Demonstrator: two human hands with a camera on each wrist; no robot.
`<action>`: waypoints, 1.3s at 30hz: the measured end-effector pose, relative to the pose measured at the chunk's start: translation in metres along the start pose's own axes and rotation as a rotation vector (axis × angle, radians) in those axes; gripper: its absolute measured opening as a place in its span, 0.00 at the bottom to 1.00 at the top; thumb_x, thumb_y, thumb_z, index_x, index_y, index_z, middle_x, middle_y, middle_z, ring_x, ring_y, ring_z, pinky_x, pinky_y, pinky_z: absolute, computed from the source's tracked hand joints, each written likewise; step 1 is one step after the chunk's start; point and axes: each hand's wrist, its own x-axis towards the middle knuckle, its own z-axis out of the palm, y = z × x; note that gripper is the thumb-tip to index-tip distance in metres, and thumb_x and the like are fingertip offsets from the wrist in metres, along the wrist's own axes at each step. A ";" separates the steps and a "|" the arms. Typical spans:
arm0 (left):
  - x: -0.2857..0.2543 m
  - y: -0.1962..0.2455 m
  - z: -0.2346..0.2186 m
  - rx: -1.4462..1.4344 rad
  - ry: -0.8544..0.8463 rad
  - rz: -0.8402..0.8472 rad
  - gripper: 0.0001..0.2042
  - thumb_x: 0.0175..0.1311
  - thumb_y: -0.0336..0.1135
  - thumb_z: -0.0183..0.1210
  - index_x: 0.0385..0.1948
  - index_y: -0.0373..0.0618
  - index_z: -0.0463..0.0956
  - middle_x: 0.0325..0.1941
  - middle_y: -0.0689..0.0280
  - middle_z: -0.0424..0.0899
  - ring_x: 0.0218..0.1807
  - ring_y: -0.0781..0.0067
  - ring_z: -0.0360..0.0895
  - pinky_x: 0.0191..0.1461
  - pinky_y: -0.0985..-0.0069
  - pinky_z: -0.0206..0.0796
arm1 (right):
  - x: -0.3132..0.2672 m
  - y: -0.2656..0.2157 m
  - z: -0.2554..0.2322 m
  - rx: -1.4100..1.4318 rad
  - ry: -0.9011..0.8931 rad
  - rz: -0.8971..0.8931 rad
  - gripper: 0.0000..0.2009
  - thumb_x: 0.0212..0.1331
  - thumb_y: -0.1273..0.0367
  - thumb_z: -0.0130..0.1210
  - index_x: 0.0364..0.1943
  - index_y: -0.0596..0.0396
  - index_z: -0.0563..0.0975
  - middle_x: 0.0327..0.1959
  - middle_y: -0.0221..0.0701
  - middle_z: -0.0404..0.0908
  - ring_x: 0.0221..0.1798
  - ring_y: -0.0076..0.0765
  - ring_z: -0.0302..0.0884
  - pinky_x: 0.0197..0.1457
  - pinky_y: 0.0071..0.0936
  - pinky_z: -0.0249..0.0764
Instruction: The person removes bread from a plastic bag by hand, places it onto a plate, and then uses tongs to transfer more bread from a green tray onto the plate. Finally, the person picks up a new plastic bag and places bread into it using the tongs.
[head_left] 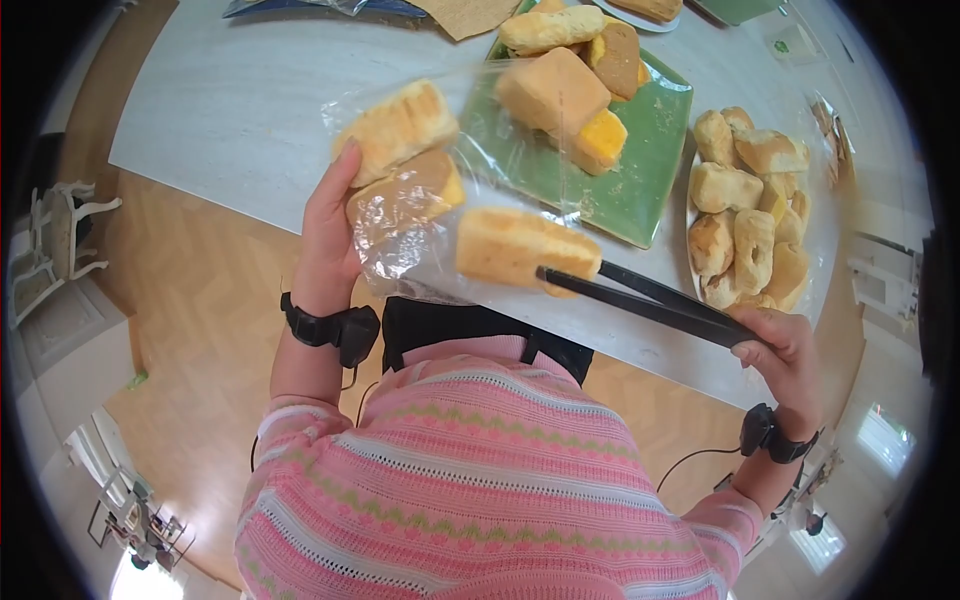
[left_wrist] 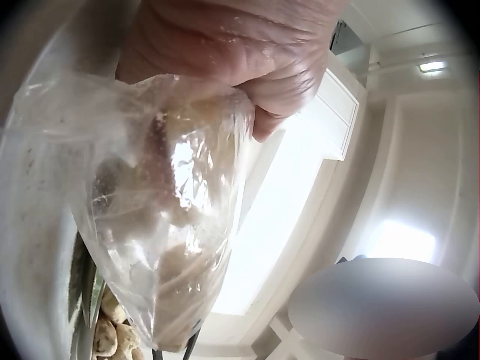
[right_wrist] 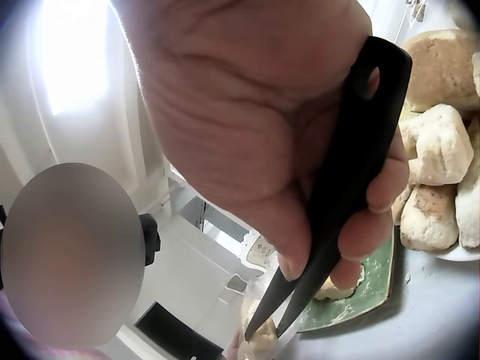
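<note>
My left hand (head_left: pixel 333 215) grips a clear plastic bag (head_left: pixel 385 240) that holds two pieces of bread, a pale one (head_left: pixel 405 125) above a browner one (head_left: pixel 415 190). In the left wrist view the fingers (left_wrist: pixel 277 94) curl at the bag's top. My right hand (head_left: pixel 785 360) holds black tongs (head_left: pixel 670 312), whose tips pinch an oblong bread piece (head_left: pixel 520 248) at the bag's right side; whether it lies inside the plastic I cannot tell. In the right wrist view fingers and thumb wrap the tongs (right_wrist: pixel 337 180).
A green square plate (head_left: pixel 625 205) with several bread pieces stands behind the bag. To its right is a white plate (head_left: pixel 690 235) heaped with pale bread pieces. Brown paper (head_left: pixel 470 15) and a green container (head_left: pixel 735 8) lie at the far edge.
</note>
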 end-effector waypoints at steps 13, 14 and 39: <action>-0.008 -0.014 0.020 -0.020 -0.026 -0.147 0.26 0.72 0.49 0.46 0.64 0.40 0.62 0.61 0.54 0.73 0.59 0.58 0.76 0.60 0.60 0.72 | 0.043 -0.044 0.010 -0.117 -0.260 -0.030 0.15 0.54 0.72 0.64 0.45 0.66 0.79 0.29 0.38 0.80 0.29 0.31 0.74 0.37 0.24 0.71; -0.009 -0.014 0.019 -0.009 -0.017 -0.144 0.26 0.72 0.49 0.46 0.64 0.40 0.62 0.61 0.54 0.73 0.59 0.58 0.76 0.59 0.60 0.72 | 0.044 -0.046 0.010 -0.116 -0.287 -0.016 0.15 0.54 0.72 0.64 0.45 0.67 0.79 0.29 0.38 0.80 0.29 0.31 0.75 0.37 0.24 0.71; -0.012 -0.030 0.025 -0.215 -0.014 -0.229 0.25 0.72 0.47 0.45 0.65 0.41 0.61 0.63 0.54 0.72 0.60 0.55 0.74 0.64 0.58 0.67 | 0.037 -0.065 0.002 -0.251 -0.127 -0.248 0.17 0.53 0.70 0.64 0.45 0.66 0.79 0.29 0.41 0.79 0.29 0.40 0.76 0.36 0.27 0.70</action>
